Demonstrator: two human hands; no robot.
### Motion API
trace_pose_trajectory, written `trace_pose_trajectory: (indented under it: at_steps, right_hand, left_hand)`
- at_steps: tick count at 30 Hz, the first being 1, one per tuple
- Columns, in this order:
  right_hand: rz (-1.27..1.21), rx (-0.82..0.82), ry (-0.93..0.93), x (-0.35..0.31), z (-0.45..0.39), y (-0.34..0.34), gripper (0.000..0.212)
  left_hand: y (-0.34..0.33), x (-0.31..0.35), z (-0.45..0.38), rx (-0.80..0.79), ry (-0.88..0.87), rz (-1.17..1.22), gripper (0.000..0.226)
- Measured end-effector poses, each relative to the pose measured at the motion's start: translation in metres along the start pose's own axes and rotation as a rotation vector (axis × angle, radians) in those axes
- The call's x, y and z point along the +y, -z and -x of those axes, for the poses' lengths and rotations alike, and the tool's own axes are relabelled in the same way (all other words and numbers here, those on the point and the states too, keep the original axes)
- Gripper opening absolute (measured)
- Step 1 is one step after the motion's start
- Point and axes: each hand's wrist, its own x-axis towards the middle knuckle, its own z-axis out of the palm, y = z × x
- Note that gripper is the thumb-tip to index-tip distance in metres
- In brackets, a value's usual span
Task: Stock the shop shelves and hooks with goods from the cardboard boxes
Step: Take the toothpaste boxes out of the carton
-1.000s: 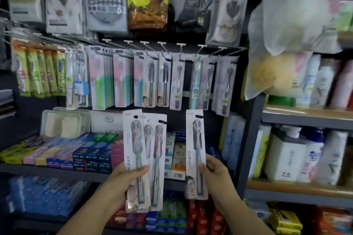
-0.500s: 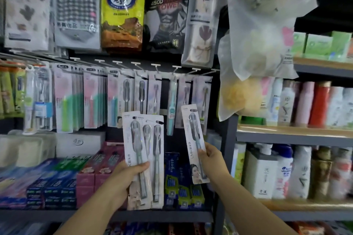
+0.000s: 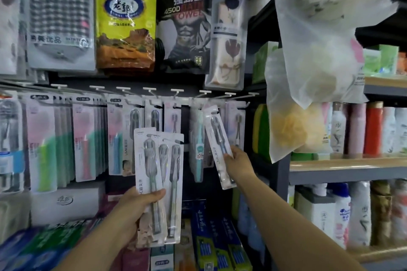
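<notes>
The row of hooks [image 3: 176, 91] is crowded: hanging toothbrush packs [image 3: 88, 138] fill it from the left edge to the shelf post [image 3: 283, 171], with only thin dark gaps between them. The right hand [image 3: 239, 161] lifts a single pack [image 3: 217, 145], tilted, up among the packs near the right end of the row. Its top edge sits just below the hook tips there. Above the hooks, towel bags [image 3: 182, 26] hang low and close off the way from overhead. A white bag [image 3: 315, 50] hangs to the right, in front of the post. The left hand [image 3: 137, 207] holds more packs [image 3: 159, 182] in front of the middle of the row.
</notes>
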Motion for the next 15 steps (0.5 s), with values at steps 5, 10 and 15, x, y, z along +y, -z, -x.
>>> trace_pose_trajectory:
  at_steps: [5,10,15]
  right_hand:
    - [-0.002,0.056,-0.009,-0.005,-0.024,-0.013,0.029]
    - [-0.063,0.076,-0.037,0.009,-0.046,-0.029,0.032]
    - [-0.152,0.122,-0.032,0.002,-0.049,-0.032,0.016]
  left_hand:
    - [0.005,0.003,-0.023,-0.025,-0.023,0.022,0.036]
    - [0.000,0.002,-0.031,-0.076,-0.048,0.061,0.024]
    - [0.002,0.000,-0.032,-0.106,-0.077,0.106,0.021]
